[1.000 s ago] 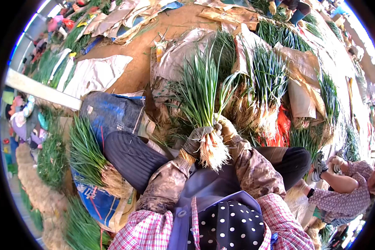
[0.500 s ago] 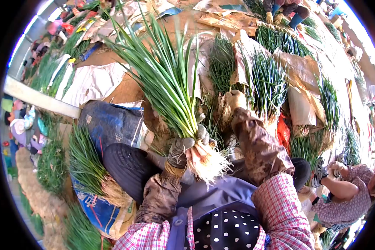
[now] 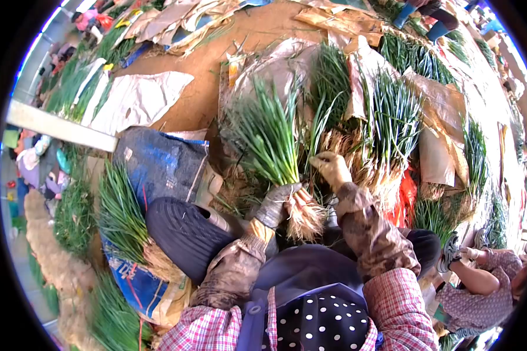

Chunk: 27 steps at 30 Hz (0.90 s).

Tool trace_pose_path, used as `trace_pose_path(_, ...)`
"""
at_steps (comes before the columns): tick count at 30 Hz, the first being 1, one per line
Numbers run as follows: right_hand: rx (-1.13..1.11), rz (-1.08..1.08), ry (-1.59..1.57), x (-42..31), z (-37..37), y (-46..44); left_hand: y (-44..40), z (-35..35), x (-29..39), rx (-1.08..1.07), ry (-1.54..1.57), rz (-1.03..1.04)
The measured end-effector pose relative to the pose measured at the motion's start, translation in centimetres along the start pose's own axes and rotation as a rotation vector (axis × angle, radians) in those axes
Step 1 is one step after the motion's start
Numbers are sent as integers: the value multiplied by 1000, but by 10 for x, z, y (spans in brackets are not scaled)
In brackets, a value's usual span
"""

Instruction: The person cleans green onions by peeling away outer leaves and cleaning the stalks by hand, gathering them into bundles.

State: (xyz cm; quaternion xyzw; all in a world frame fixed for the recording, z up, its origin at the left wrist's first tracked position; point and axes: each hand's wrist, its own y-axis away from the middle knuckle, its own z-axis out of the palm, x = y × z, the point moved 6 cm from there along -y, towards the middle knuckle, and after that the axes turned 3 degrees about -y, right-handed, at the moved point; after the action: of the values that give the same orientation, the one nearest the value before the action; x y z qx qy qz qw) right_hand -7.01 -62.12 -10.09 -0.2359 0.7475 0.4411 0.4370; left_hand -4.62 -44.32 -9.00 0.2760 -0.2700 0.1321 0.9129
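My left hand [image 3: 277,206], in a dirty grey glove, is wrapped round a bunch of green onions [image 3: 269,137] just above its pale roots, which hang toward my lap. The green leaves point up and away from me. To the right of the bunch is my right hand [image 3: 332,168], in a yellowish glove, with its fingers pinched by a thin green stalk; what they hold is too small to make out. Beyond it stand more onions [image 3: 392,120] with tangled roots. Another bunch [image 3: 123,213] lies beside my left knee.
A blue-grey sack [image 3: 161,161] lies by my left knee, and a white sack [image 3: 143,99] is behind it. A pale bar [image 3: 61,127] juts in from the left. A co-worker [image 3: 480,286] sits at the right; another person's blue boots [image 3: 438,30] show at the top right.
The bunch in my left hand has tilted more upright since the half-second-old frame. My right hand, which had left the bunch for the onions beyond, has come back a little lower and nearer.
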Motion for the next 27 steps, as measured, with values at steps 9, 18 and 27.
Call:
trace_pose_path(9, -152, 343, -1030, 34, 50, 43, -3, -7, -13, 25, 139, 81)
trace_pose_path(18, -274, 167, -945, -38, 56, 63, 8, 3, -11, -129, 213, 51)
trace_pose_path(27, -116, 108, 150, 73, 32, 16, 33, 48, 7, -175, 338, 64)
